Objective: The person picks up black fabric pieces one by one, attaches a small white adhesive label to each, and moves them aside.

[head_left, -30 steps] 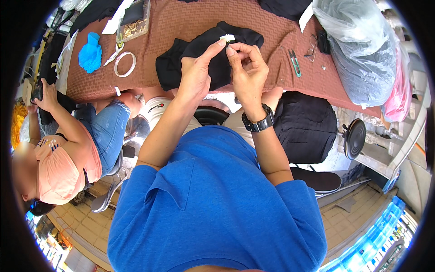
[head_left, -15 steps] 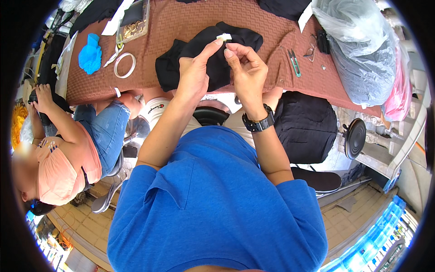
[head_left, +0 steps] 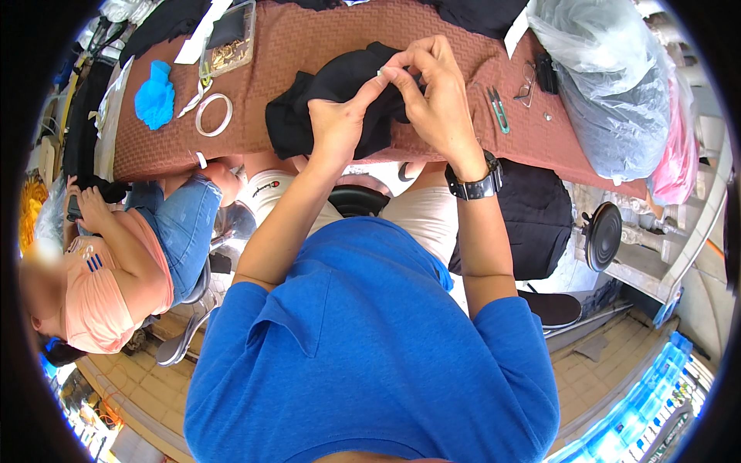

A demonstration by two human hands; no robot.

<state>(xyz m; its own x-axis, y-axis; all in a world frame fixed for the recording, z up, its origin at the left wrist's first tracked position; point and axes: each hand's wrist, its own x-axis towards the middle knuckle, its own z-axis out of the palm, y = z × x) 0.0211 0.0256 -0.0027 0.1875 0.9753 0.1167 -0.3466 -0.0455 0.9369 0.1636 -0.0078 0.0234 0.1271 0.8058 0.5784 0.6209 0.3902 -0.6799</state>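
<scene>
A bunched black cloth (head_left: 297,116) lies on the brown tablecloth in front of me. My left hand (head_left: 337,130) is closed on its near side, thumb stretched toward the far right. At the thumb tip shows a small white piece (head_left: 380,72), mostly covered by fingers. My right hand (head_left: 438,104) is over the cloth's right part, thumb and forefinger pinched together beside that white piece. Whatever sits in this pinch is too small to make out. A black watch (head_left: 478,185) is on my right wrist.
Green thread snips (head_left: 500,113) and eyeglasses (head_left: 526,86) lie to the right, before a large plastic bag (head_left: 602,100). Leftward are a white ring (head_left: 214,115), a crumpled blue cloth (head_left: 155,99) and a clear box (head_left: 245,50) of gold-coloured pieces. A co-worker (head_left: 116,282) sits at left.
My right hand has moved up and right, its wrist turning, and its fingers now cover most of the white piece. My left hand has shifted slightly. The co-worker's hands have lowered.
</scene>
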